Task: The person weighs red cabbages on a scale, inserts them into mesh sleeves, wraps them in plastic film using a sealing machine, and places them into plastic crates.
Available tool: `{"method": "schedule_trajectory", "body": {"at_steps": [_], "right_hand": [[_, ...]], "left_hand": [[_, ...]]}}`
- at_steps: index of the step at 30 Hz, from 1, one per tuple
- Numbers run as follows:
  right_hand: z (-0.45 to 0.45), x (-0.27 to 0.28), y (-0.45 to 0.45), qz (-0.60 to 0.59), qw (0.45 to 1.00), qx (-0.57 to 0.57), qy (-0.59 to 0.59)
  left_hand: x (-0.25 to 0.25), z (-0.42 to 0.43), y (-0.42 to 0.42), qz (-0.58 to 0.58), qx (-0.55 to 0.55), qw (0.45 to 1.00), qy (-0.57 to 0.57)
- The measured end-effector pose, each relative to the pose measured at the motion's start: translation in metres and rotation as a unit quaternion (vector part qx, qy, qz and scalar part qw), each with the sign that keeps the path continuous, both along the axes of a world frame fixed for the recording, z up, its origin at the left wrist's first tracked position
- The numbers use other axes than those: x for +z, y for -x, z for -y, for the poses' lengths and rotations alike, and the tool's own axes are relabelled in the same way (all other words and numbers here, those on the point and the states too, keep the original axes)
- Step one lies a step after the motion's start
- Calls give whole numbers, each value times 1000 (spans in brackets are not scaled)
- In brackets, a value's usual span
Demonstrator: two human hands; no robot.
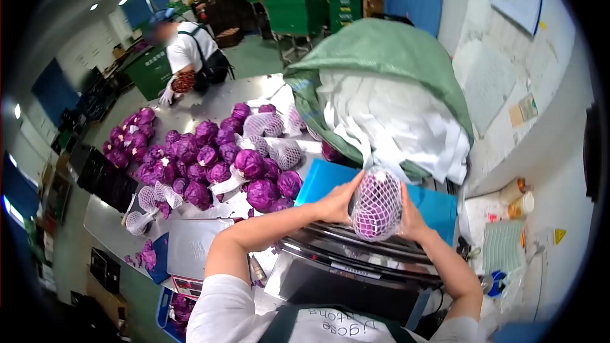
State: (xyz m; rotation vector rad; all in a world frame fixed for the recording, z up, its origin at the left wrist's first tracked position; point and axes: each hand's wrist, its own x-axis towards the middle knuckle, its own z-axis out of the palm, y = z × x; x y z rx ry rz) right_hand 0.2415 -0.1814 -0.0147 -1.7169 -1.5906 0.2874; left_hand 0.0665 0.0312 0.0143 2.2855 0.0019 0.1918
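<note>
At right of centre in the head view, one rounded purple cabbage in white mesh netting is held upright between two bare hands. Its left side is grasped by the left hand, its right side by the right hand; the grip is closed around it from both sides. Behind its top, a narrow white strip is seen.

Beneath and behind the hands: one flat bright-blue panel, partly covered by the hands and the netted cabbage; one glossy black machine with a curved front edge, set nearest the wearer's body.

Beyond these: one large green woven sack, open toward the wearer, by which a mass of white sheets is contained.

To the left, on a shiny metal table: many loose purple cabbages, heaped and touching; several cabbages in white netting, grouped near the sack; further white netted pieces, placed near a black plastic crate.

Nearer, at the left: one pale rectangular tray above a red-edged base; torn purple leaves, gathered beside it; one blue crate, with purple cabbage inside, set lower.

Background: a co-worker in a white top and dark apron, by whom the table's far edge is leaned over; stacked green plastic crates.
</note>
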Motion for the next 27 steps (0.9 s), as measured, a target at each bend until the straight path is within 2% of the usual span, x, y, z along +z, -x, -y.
{"method": "schedule_trajectory", "body": {"at_steps": [1,3,4,7,8,9,10,11,12,13,14,15,16,17,18,19,21,23,24,25,26,27], "right_hand": [[2,15,3,-35,999,19,0],[9,49,11,-144,987,52,40],[19,66,21,-203,975,65,64],[56,118,52,-161,952,103,239],[71,110,63,-237,927,125,263],[86,95,71,-241,924,173,244],[95,111,94,-344,859,181,332],[104,126,117,-439,776,186,413],[113,91,119,-467,729,186,464],[129,51,127,-500,675,181,511],[126,54,149,-446,675,164,564],[132,19,158,-500,572,159,631],[135,27,179,-561,568,200,568],[140,15,185,-619,542,171,542],[153,12,190,-670,537,145,492],[164,3,192,-720,504,163,449],[185,-6,207,-759,490,158,399],[202,-6,224,-762,523,159,347],[210,-11,231,-753,558,138,320],[216,-12,239,-742,591,117,294],[218,-11,244,-736,605,65,298],[221,-2,260,-704,651,28,282]], "left_hand": [[15,4,5,19,-21,998,56],[34,19,17,-91,-11,964,248],[46,24,25,-107,-38,967,230],[67,47,63,-235,-117,944,198],[65,58,79,-275,-145,919,242],[62,68,96,-317,-170,889,283],[69,81,112,-359,-191,856,319],[79,90,129,-468,-202,780,363],[74,98,146,-504,-226,738,388],[50,105,160,-545,-193,695,427],[29,111,173,-550,-194,671,458],[9,119,186,-561,-201,637,489],[-7,123,197,-546,-207,630,513],[-18,122,204,-527,-210,629,531],[-21,124,210,-533,-174,607,563],[-23,127,218,-540,-131,584,592],[-40,129,240,-527,-88,522,664],[-59,130,265,-501,-88,500,701],[-50,130,274,-465,-86,513,716],[-43,133,279,-449,-39,525,722],[-53,133,287,-439,-28,590,677],[-62,134,293,-423,-17,654,627]]}}
